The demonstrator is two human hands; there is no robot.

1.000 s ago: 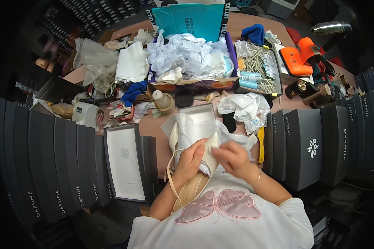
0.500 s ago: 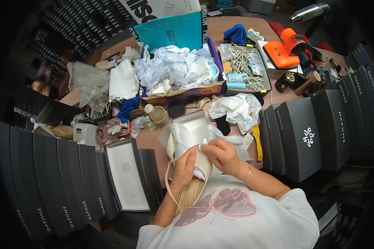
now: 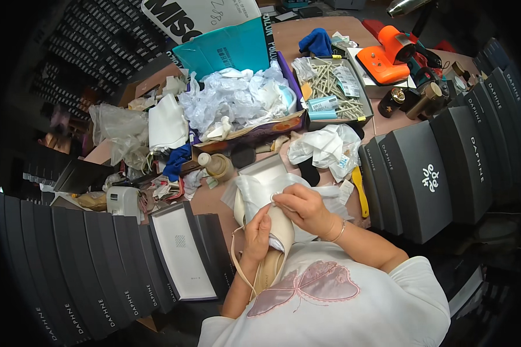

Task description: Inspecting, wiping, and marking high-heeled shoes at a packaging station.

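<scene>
A cream slingback shoe (image 3: 281, 227) with a thin strap lies toe-away in front of my chest, with white stuffing inside it. My left hand (image 3: 257, 236) is closed round its side, thumb up near the toe. Over the toe, my right hand (image 3: 308, 209) pinches a small white wad (image 3: 274, 198), perhaps cotton or tissue, against or close to the shoe's tip. A second cream shoe (image 3: 239, 209) shows partly beside it, mostly hidden by white tissue paper (image 3: 255, 189). Both sit over an open shoe box (image 3: 264, 168).
Dark shoe boxes stand in rows at left (image 3: 75, 260) and right (image 3: 414, 179). Behind are a carton of crumpled tissue (image 3: 237, 101), a box of thin sticks (image 3: 336, 87), an orange device (image 3: 385, 63), a bottle (image 3: 217, 166) and a yellow-handled tool (image 3: 360, 194).
The view has tilted slightly. My right hand with the white wad has shifted a little left across the shoe's toe. My left hand keeps its hold.
</scene>
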